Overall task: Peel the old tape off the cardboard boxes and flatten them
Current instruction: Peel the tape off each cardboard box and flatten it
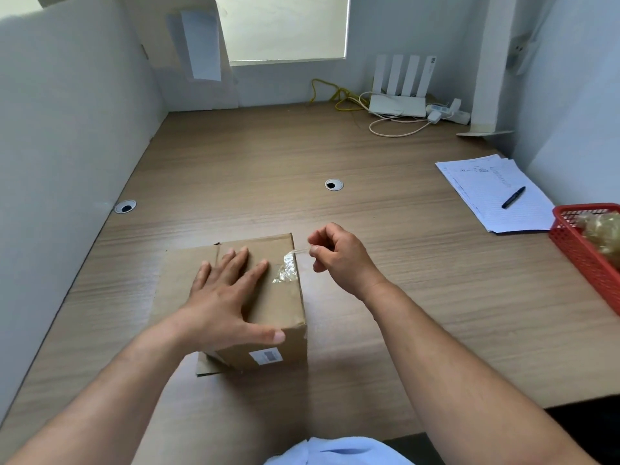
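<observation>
The cardboard box sits near the front edge of the desk, its white label too blurred to read. My left hand lies flat on top; my right hand pinches clear tape stretched off the box's right edge. The desk runs wide behind it, with papers and a red basket well off right.

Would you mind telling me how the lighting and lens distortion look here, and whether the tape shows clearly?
Head view: soft daylight from the washed-out window lights the desk; the wide lens bows the walls and stretches the forearms; the clear tape on the box shows mainly by its glare, where the right hand pinches a strand.
</observation>
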A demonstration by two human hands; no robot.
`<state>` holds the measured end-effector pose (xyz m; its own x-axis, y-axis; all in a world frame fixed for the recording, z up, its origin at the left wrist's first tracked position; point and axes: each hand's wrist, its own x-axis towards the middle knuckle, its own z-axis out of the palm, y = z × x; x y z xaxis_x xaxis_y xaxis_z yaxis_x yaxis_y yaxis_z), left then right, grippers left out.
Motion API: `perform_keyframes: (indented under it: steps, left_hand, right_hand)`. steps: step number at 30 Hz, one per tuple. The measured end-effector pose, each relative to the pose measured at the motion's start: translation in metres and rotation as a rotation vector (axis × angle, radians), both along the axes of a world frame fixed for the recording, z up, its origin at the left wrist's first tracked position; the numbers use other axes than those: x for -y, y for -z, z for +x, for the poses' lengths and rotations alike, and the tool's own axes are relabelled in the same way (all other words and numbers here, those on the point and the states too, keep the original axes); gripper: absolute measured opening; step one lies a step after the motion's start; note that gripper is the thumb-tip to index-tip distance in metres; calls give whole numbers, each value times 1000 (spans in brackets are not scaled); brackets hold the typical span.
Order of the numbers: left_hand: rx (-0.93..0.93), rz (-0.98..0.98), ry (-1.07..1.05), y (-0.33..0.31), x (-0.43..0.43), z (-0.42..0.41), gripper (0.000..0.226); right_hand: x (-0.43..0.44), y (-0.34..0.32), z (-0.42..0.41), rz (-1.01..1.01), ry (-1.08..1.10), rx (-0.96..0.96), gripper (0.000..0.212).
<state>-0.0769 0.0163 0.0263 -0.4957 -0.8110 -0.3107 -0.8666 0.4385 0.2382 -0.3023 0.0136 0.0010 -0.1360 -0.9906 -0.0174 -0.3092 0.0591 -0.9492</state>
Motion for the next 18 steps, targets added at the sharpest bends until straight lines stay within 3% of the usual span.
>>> perform_keyframes:
  steps: [2, 6, 18]
  left_hand:
    - [75, -74, 43, 4, 1, 3, 127]
    - [26, -183, 13, 11, 7, -3, 120]
    - [-8, -204, -69, 19, 28, -11, 116]
  right_hand:
    - [1, 0, 1, -6, -11, -4, 23]
    - [1, -6, 4, -19, -23, -58, 27]
    - [-20, -11, -3, -140, 17, -87, 28]
